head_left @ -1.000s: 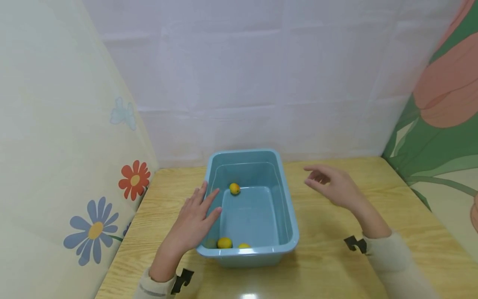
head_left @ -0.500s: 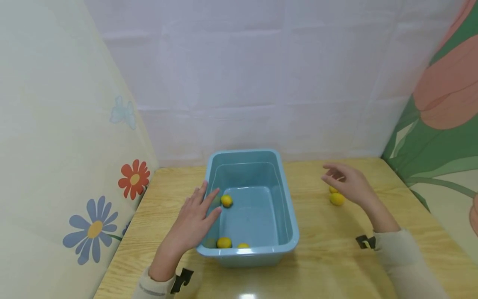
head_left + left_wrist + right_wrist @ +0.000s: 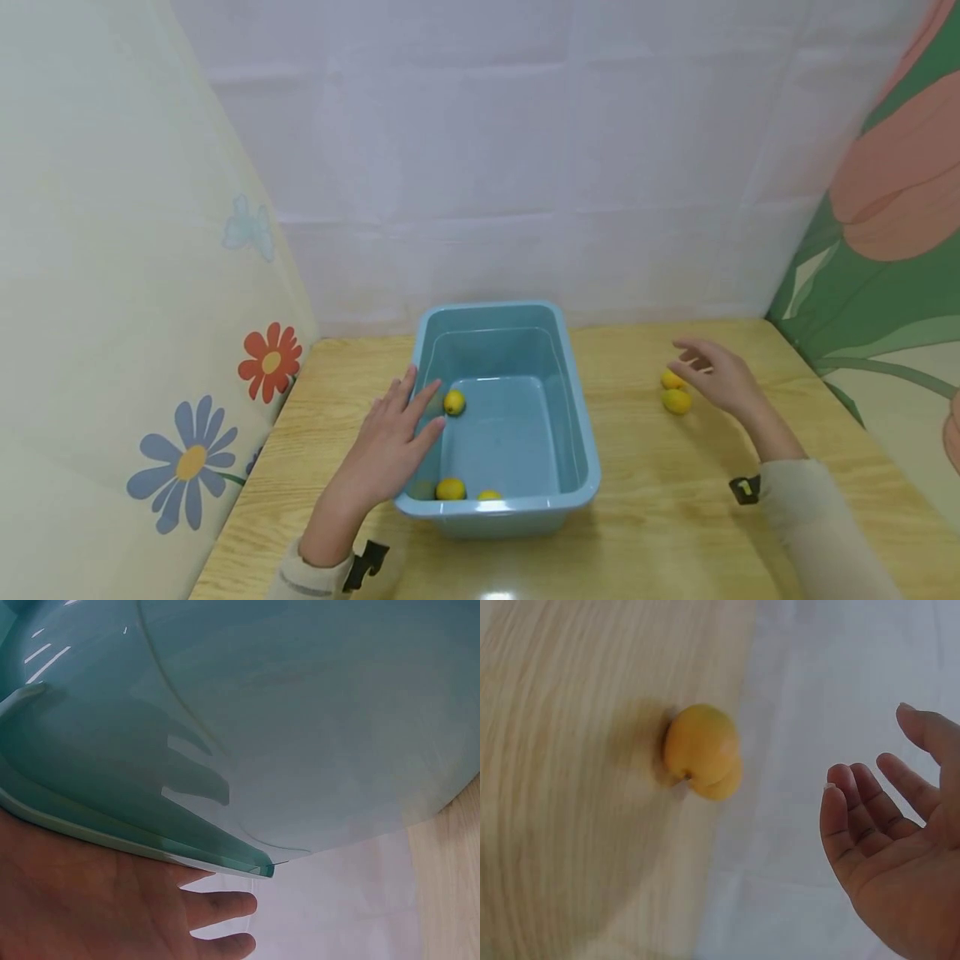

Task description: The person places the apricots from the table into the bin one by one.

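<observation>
A light blue plastic tub [image 3: 506, 502] stands on the wooden table, with a yellow fruit [image 3: 454, 402] by its left wall and two more near its front wall, a whole one [image 3: 451, 489] and one partly hidden [image 3: 489, 495]. My left hand [image 3: 386, 454] rests along the tub's left rim, fingers spread; the left wrist view shows the palm against the rim [image 3: 135, 841]. To the right of the tub, my right hand [image 3: 720, 379] hovers with loosely bent fingers and holds nothing. Two yellow fruits, one nearer [image 3: 677, 401] and one farther [image 3: 672, 379], lie touching or nearly touching beside its fingertips.
Behind the table [image 3: 637, 492] hangs a white cloth [image 3: 465, 167]. A flower-printed panel [image 3: 90, 292] borders the left side, and a panel with large pink petals and green leaves [image 3: 892, 267] borders the right.
My right hand has moved right, and the two fruits on the table have come into view beside it. The fruit in the tub has rolled nearer and left. My left hand stays put.
</observation>
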Action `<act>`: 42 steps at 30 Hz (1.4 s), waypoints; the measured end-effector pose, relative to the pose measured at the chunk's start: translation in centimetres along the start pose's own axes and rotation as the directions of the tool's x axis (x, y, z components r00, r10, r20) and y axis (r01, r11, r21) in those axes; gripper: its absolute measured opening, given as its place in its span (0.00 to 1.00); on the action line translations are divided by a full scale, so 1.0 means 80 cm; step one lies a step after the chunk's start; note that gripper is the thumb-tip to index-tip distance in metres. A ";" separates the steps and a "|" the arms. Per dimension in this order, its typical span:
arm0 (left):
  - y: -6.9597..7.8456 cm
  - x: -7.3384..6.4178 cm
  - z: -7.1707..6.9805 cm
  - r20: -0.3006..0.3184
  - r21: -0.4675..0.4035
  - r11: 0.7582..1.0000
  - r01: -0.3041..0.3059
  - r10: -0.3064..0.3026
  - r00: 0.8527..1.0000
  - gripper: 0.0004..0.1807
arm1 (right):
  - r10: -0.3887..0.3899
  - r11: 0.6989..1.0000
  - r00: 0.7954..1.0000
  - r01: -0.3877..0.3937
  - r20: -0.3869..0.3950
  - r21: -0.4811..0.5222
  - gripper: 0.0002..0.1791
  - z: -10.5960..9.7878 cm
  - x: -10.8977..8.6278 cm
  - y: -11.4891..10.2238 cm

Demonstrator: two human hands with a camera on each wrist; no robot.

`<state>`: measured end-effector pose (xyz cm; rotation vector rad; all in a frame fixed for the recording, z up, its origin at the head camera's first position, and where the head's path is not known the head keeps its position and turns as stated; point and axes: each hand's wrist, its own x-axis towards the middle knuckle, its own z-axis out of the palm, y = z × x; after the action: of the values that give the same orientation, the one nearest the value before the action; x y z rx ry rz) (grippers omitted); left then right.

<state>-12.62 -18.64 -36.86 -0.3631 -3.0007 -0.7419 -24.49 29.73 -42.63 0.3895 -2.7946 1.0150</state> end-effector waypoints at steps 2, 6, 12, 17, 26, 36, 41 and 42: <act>0.000 0.000 0.000 0.002 -0.004 1.000 0.004 -0.004 1.000 0.33 | 0.017 1.000 1.000 -0.017 0.014 -0.011 0.30 0.001 0.001 0.008; 0.001 0.000 0.000 0.002 -0.011 1.000 0.006 -0.006 1.000 0.33 | 0.092 0.996 0.994 -0.090 0.064 -0.028 0.34 0.003 0.002 0.020; 0.000 -0.001 0.000 0.004 -0.005 1.000 0.004 -0.004 1.000 0.34 | 0.177 0.984 0.978 -0.173 0.114 -0.040 0.35 0.011 0.006 0.043; 0.001 -0.001 0.000 0.006 -0.006 1.000 0.008 -0.008 1.000 0.33 | 0.183 0.983 0.976 -0.179 0.118 -0.043 0.35 0.018 0.010 0.062; 0.000 -0.001 -0.001 0.001 0.001 1.000 -0.002 0.002 1.000 0.34 | 0.226 0.974 0.958 -0.227 0.177 -0.018 0.37 0.024 0.014 0.073; 0.000 0.000 -0.001 -0.005 0.006 1.000 -0.001 0.001 1.000 0.33 | 0.266 0.964 0.937 -0.263 0.226 -0.041 0.38 0.028 0.022 0.074; 0.000 0.000 0.000 -0.004 0.004 1.000 -0.001 0.001 1.000 0.32 | 0.262 0.965 0.935 -0.261 0.237 -0.036 0.37 0.029 0.024 0.071; 0.001 0.000 0.000 -0.002 0.002 1.000 0.000 0.000 1.000 0.32 | 0.259 0.966 0.936 -0.258 0.238 -0.037 0.36 0.028 0.024 0.070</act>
<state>-12.59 -18.61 -36.83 -0.3623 -2.9990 -0.7390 -28.08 32.03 -47.36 0.1536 -3.1314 1.0752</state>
